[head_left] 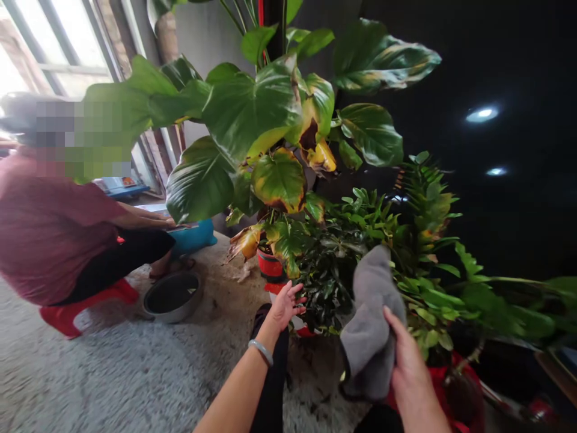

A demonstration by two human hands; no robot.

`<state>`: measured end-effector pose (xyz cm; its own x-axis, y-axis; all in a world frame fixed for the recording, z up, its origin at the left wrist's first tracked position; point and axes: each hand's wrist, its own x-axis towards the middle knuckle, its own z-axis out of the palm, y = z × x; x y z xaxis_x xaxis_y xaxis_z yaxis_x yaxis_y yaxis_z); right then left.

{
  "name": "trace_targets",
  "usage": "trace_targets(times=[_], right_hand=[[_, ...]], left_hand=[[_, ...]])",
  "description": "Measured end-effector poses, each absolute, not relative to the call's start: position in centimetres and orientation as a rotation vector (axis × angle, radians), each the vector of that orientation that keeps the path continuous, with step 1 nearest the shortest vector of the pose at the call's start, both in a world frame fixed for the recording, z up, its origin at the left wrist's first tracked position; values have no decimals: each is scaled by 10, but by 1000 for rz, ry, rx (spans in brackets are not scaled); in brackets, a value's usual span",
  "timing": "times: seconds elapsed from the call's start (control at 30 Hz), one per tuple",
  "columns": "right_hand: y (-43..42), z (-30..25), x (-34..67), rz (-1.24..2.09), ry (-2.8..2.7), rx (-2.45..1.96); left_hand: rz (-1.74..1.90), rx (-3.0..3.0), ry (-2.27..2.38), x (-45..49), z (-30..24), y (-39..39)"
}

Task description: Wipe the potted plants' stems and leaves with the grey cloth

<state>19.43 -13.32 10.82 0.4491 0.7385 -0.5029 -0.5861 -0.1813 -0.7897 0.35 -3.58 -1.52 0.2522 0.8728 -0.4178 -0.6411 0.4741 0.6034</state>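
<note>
The dark-edged grey plush cloth (pixel 374 325) hangs bunched in my right hand (pixel 403 349), below and to the right of the tall plant with broad green, yellow-patched leaves (pixel 252 111), my landmark. I have the cloth pinched along its right side, with a digit across its near face and the rest of my grip hidden behind it. I judge it light, limp and hard to damage; its nap should give good purchase. A gathered fold near the middle seems the best hold, since a corner alone would let the rest droop.

My left hand (pixel 286 305), with a pale round bangle (pixel 261 352) at the wrist, is empty, fingers spread, below the tall plant. It is near the dark-leaved bushy shrub (pixel 329 273); in that shadow I can't be sure whether my fingertips touch it.

The red plastic flowerpot with a dark band (pixel 270 264) stands under the tall plant. To its left are a round grey basin (pixel 174 297) and a person in a dusky-red shirt (pixel 58 228) seated on a low red plastic stool (pixel 92 300).
</note>
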Motion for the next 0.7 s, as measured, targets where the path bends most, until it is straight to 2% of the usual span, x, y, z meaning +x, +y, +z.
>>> trace_targets(times=[0.07,0.17,0.27,0.4,0.47,0.6,0.7], right_hand=[[-152,94,182,1345,-242,-1397],[-182,84,183,1368,-414,-1514],[-182,100,199,1180,-300,-1527],[-141,123,207,879,-176,-1282],[-124,120,198,965,-171,-1234],[-137,96,162,1385,-383,-1324],[-161,97,136,1482,-665,-1359]], left_hand=[[1055,343,794,3,-16,-35],[1055,342,785,1,-17,-35],[1061,340,770,0,-17,-35],[1067,333,766,1,-19,-34],[1070,329,768,2,-19,-33],[1079,317,771,0,-22,-33],[1090,312,766,-4,-27,-43]])
